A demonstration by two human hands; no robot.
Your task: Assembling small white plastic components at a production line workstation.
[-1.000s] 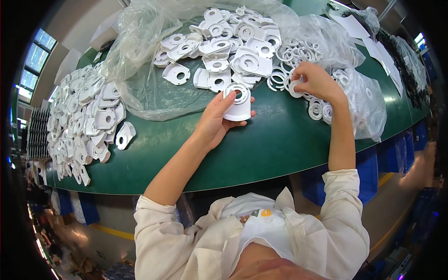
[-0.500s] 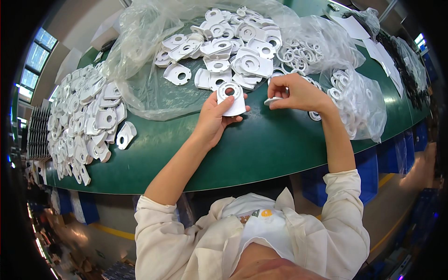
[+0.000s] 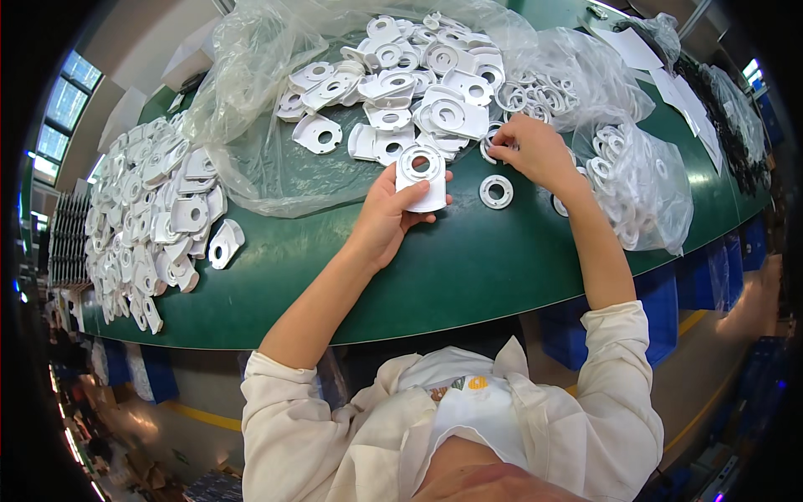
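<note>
My left hand (image 3: pixel 383 213) is closed around a white plastic housing plate (image 3: pixel 432 197), flat-sided with a round collared hole, thumb lying across its face. To the right, my right hand (image 3: pixel 539 155) bends over the near edge of the loose rings, fingertips pinched on a white plastic ring (image 3: pixel 486 151) that the fingers partly hide. Just below that hand, a single white ring (image 3: pixel 496 192) with small notches lies flat on the green table (image 3: pixel 435 276).
Similar white plates are heaped on clear plastic sheeting (image 3: pixel 276 188) at the back. Another pile of plates (image 3: pixel 159 217) covers the left side. Clear bags of rings (image 3: pixel 661 192) lie at the right, beside paper sheets (image 3: pixel 690 105). Blue bins (image 3: pixel 615 322) stand below the table edge.
My right hand has set a ring down on the table and moved up to another by the loose rings. My left hand, still holding the plate, has shifted slightly right.
</note>
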